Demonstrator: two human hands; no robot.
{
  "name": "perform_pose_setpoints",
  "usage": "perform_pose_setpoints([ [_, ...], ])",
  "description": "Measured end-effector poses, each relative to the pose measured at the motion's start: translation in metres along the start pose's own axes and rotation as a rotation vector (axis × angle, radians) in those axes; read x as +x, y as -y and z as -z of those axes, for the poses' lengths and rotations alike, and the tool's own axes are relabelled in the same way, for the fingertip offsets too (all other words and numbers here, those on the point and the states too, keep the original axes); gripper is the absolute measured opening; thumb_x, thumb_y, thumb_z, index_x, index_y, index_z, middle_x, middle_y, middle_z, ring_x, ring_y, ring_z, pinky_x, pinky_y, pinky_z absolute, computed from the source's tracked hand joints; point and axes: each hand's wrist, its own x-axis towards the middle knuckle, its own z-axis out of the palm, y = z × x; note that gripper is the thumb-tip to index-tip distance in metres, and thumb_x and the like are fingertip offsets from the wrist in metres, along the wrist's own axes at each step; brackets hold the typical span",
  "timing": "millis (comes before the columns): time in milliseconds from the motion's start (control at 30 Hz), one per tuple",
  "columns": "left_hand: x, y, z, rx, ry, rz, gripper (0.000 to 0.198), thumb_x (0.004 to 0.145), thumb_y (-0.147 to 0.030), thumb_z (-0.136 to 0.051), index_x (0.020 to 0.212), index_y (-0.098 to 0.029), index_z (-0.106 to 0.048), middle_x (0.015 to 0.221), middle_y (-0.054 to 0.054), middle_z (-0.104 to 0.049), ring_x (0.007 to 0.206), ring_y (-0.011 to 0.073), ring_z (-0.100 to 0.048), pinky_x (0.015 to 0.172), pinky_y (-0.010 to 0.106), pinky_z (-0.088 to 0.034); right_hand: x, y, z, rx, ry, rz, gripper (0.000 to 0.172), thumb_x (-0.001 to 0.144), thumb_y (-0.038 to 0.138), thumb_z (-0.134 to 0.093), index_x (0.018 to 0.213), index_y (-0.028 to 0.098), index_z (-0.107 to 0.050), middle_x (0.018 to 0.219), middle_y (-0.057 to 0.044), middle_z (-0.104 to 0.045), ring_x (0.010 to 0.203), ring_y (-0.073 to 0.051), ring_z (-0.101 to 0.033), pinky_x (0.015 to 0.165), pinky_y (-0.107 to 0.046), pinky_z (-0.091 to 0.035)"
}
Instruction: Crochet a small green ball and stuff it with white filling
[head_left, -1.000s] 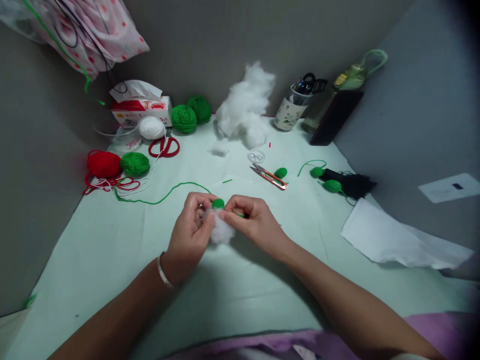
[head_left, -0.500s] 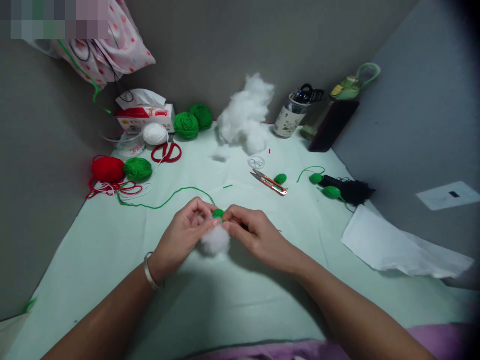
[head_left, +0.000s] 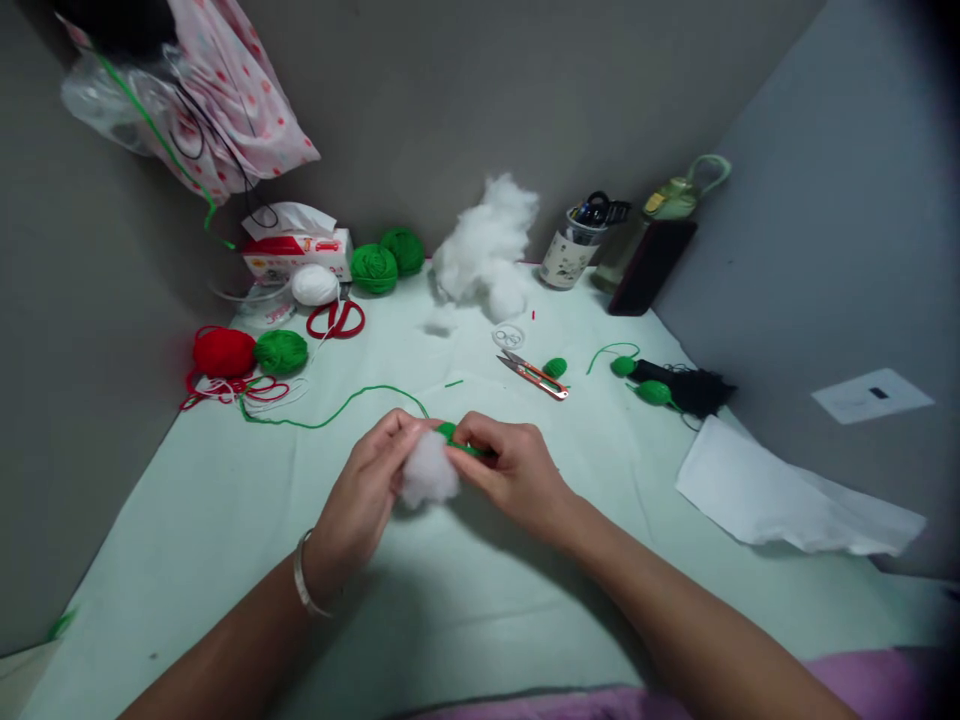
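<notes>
Above the near middle of the table, my left hand is closed, pinching a fluffy tuft of white stuffing. My right hand is beside it, thumb and fingers closed on a small green crocheted piece. Fingers and stuffing hide most of that piece. A green strand shows between the right fingers; whether it is yarn or part of the piece I cannot tell. From the left, a green yarn tail runs across the cloth up to my hands.
Beyond my hands lie orange-handled thread snips, a green crocheted piece and a stuffing heap. Red scissors, red yarn and green yarn balls sit left. Black yarn and white paper lie right.
My right hand has drawn the green piece slightly rightward, and more green shows between its fingers. The white tuft now covers my left thumb tip. The whole view has shifted slightly.
</notes>
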Motion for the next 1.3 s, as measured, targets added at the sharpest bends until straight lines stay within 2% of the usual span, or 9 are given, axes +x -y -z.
perform_pose_setpoints([
  [100,0.001,-0.004,0.005,-0.014,0.049,0.052,0.032,0.088,-0.05,-0.079,0.088,-0.019,-0.073,0.091,0.004,-0.07,0.078,0.0162,-0.061,0.069,0.024,-0.051,0.001,-0.001,0.004,0.055,-0.033,-0.1,0.023,0.087,0.028,-0.062,0.069,0.022,-0.049,0.057,0.008,-0.04,0.055,-0.009,-0.031,0.055,-0.026,-0.025],
  [200,0.005,-0.004,0.01,-0.01,0.094,0.087,0.028,0.079,-0.04,-0.089,0.09,-0.018,-0.075,0.091,0.002,-0.07,0.074,0.0139,-0.061,0.065,0.022,-0.049,0.002,-0.003,0.007,0.138,-0.001,-0.117,0.019,0.088,0.027,-0.063,0.072,0.021,-0.055,0.059,0.007,-0.045,0.057,-0.01,-0.034,0.055,-0.026,-0.026],
  [400,0.009,0.002,0.014,0.02,0.174,-0.011,0.03,0.081,-0.035,-0.089,0.089,-0.019,-0.065,0.077,-0.003,-0.061,0.066,0.0118,-0.054,0.06,0.021,-0.043,0.001,-0.01,0.005,0.219,0.097,-0.064,0.014,0.095,0.025,-0.057,0.083,0.02,-0.062,0.065,0.005,-0.052,0.06,-0.011,-0.042,0.059,-0.025,-0.033],
  [700,0.008,0.003,0.012,0.107,0.087,-0.096,0.025,0.081,-0.023,-0.08,0.082,-0.02,-0.056,0.093,0.0,-0.061,0.073,0.0117,-0.056,0.064,0.022,-0.045,0.001,-0.004,0.003,0.262,0.174,-0.097,0.015,0.098,0.026,-0.052,0.091,0.019,-0.064,0.069,0.004,-0.055,0.063,-0.012,-0.045,0.062,-0.025,-0.036],
  [800,0.007,0.006,0.006,0.16,-0.006,-0.19,0.024,0.078,-0.017,-0.077,0.077,-0.021,-0.052,0.092,0.0,-0.062,0.074,0.0129,-0.056,0.064,0.023,-0.045,-0.004,0.003,-0.004,0.116,0.159,-0.05,0.017,0.098,0.027,-0.05,0.088,0.02,-0.062,0.068,0.003,-0.054,0.061,-0.012,-0.044,0.062,-0.026,-0.034],
  [933,0.005,0.011,0.002,0.186,-0.053,-0.271,0.024,0.081,-0.019,-0.075,0.076,-0.022,-0.051,0.094,0.0,-0.063,0.074,0.0131,-0.057,0.066,0.024,-0.048,-0.009,0.011,-0.012,-0.064,0.084,0.076,0.019,0.096,0.026,-0.05,0.078,0.022,-0.053,0.064,0.004,-0.048,0.059,-0.012,-0.04,0.062,-0.027,-0.03],
  [1100,-0.002,0.009,-0.004,0.157,-0.08,-0.279,0.026,0.08,-0.022,-0.078,0.089,-0.024,-0.053,0.095,-0.001,-0.061,0.065,0.0109,-0.056,0.055,0.022,-0.045,-0.004,0.008,-0.006,0.096,0.017,-0.125,0.021,0.089,0.031,-0.063,0.073,0.022,-0.056,0.058,0.008,-0.04,0.056,-0.01,-0.032,0.056,-0.026,-0.027],
  [1200,-0.006,0.006,-0.005,0.19,-0.027,-0.234,0.023,0.088,-0.03,-0.074,0.101,-0.025,-0.055,0.086,-0.002,-0.061,0.059,0.0117,-0.055,0.051,0.023,-0.045,0.001,0.004,-0.001,0.158,0.006,-0.199,0.021,0.086,0.032,-0.065,0.069,0.021,-0.058,0.058,0.007,-0.041,0.056,-0.01,-0.032,0.054,-0.026,-0.025],
  [1300,-0.006,0.002,-0.001,0.204,0.062,-0.173,0.022,0.094,-0.04,-0.071,0.102,-0.024,-0.057,0.081,-0.002,-0.06,0.06,0.0125,-0.056,0.054,0.024,-0.047,0.001,0.003,0.0,0.131,-0.013,-0.214,0.02,0.082,0.028,-0.066,0.066,0.021,-0.057,0.056,0.008,-0.038,0.056,-0.01,-0.029,0.054,-0.026,-0.024],
])
